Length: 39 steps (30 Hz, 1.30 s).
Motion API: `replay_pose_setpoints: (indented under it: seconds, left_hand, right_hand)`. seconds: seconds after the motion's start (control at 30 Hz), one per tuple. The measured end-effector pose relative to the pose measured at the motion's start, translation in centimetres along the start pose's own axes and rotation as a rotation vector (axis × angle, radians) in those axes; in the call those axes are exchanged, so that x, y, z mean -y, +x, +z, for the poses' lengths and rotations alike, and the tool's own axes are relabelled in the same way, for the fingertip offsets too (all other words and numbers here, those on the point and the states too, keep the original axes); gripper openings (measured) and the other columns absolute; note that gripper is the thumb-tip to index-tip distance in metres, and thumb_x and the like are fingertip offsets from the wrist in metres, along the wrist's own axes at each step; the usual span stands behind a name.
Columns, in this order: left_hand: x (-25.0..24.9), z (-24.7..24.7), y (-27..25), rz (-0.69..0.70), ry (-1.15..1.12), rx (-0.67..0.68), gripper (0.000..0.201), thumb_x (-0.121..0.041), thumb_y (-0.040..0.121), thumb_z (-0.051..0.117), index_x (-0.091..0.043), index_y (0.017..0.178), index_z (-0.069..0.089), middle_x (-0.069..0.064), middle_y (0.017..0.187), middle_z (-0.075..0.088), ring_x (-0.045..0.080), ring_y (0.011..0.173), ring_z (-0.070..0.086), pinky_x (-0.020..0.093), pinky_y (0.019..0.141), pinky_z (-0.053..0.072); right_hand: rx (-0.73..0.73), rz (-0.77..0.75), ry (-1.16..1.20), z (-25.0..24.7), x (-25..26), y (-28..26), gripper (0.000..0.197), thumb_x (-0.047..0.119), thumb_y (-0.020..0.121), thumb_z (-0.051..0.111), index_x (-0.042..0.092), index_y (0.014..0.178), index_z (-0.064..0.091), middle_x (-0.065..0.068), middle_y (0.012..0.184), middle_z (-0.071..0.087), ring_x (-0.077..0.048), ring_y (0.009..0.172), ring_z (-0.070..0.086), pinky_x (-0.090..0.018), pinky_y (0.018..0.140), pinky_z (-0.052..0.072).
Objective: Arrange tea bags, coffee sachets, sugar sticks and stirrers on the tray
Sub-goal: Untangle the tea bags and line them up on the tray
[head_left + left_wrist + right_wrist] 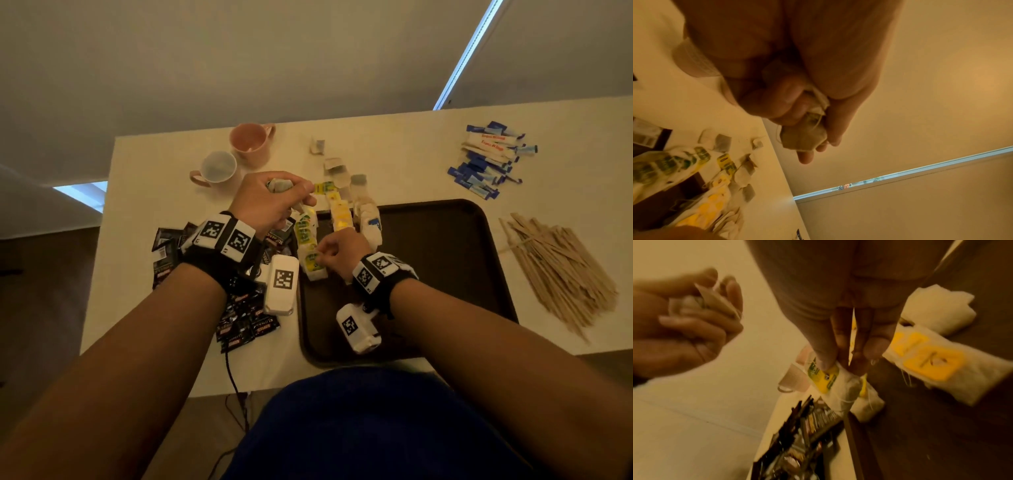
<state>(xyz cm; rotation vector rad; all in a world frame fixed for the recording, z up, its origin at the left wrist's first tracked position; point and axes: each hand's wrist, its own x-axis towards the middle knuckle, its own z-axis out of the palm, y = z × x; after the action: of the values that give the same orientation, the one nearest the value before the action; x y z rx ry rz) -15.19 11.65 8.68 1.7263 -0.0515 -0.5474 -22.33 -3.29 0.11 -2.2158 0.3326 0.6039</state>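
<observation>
Left hand (pixel 270 202) is curled round a small bunch of tea bags (pixel 803 138), held above the counter (pixel 411 144) just off the tray's far-left corner. Right hand (pixel 339 251) pinches a green-and-yellow tagged tea bag (pixel 824 378) at the near end of the row along the tray's left edge.

Progress, my read: early.
- Tea bags: partly done. Rows with green tags (pixel 305 233), yellow tags (pixel 339 212) and white ones (pixel 370 219) sit at the far-left of the dark tray (pixel 445 274); loose bags (pixel 339 168) are on the counter beyond the tray.
- Coffee sachets (pixel 246 318): black pile on the counter, left of the tray, none placed.
- Sugar sticks (pixel 489 161): blue and white heap near the far-right corner, none placed.
- Stirrers (pixel 561 274): wooden pile right of the tray, none placed.

Writing: sachets show white and red print, too blurred to read. Red lettering on the white sugar sticks, illegible. Tea tags unreadable.
</observation>
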Motion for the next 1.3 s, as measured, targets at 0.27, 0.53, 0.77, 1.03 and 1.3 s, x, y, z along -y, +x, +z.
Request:
replay_pose_setpoints:
  seconds: [0.27, 0.53, 0.77, 1.03, 1.3]
  left_hand:
    - [1.5, -0.1, -0.1, -0.045, 0.03, 0.011, 0.016, -0.022, 0.091, 0.07, -0.006, 0.092, 0.073, 0.013, 0.086, 0.074, 0.01, 0.04, 0.039, 0.019, 0.038, 0.032]
    - [1.7, -0.8, 0.0, -0.049, 0.004, -0.006, 0.016, -0.019, 0.091, 0.07, -0.004, 0.094, 0.072, 0.012, 0.085, 0.073, 0.007, 0.041, 0.04, 0.018, 0.038, 0.032]
    - [1.9, -1.0, 0.0, -0.032, 0.001, -0.003, 0.013, -0.02, 0.091, 0.069, -0.008, 0.092, 0.072, 0.013, 0.086, 0.073, 0.007, 0.042, 0.04, 0.019, 0.039, 0.034]
    - [2.6, 0.0, -0.3, -0.068, -0.07, -0.014, 0.012, -0.021, 0.09, 0.071, -0.009, 0.09, 0.071, 0.011, 0.081, 0.071, 0.011, 0.045, 0.04, 0.02, 0.04, 0.035]
    - [0.9, 1.2, -1.1, -0.311, -0.511, 0.029, 0.044, -0.048, 0.096, 0.051, -0.007, 0.102, 0.063, 0.011, 0.082, 0.066, 0.013, 0.053, 0.046, 0.022, 0.045, 0.037]
  right_hand:
    - [0.034, 0.186, -0.069, 3.5, -0.9, 2.3, 0.017, 0.016, 0.089, 0.068, 0.014, 0.105, 0.073, -0.006, 0.112, 0.069, -0.021, 0.104, 0.064, -0.021, 0.075, 0.042]
    - [0.024, 0.165, -0.19, 3.6, 0.2, 4.2, 0.024, 0.013, 0.095, 0.06, 0.006, 0.115, 0.07, -0.01, 0.118, 0.067, -0.024, 0.109, 0.062, -0.024, 0.085, 0.046]
    - [-0.058, 0.183, -0.277, 4.2, 0.1, 4.3, 0.023, 0.016, 0.091, 0.063, 0.005, 0.112, 0.063, -0.015, 0.114, 0.064, -0.031, 0.104, 0.062, -0.035, 0.086, 0.052]
    - [-0.115, 0.119, -0.227, 2.0, 0.4, 2.9, 0.017, 0.012, 0.09, 0.063, 0.007, 0.105, 0.066, -0.013, 0.109, 0.066, -0.028, 0.104, 0.062, -0.034, 0.086, 0.052]
    - [-0.362, -0.186, -0.029, -5.3, 3.3, -1.1, 0.013, 0.021, 0.088, 0.065, 0.01, 0.087, 0.073, -0.002, 0.082, 0.071, -0.016, 0.077, 0.065, -0.031, 0.075, 0.054]
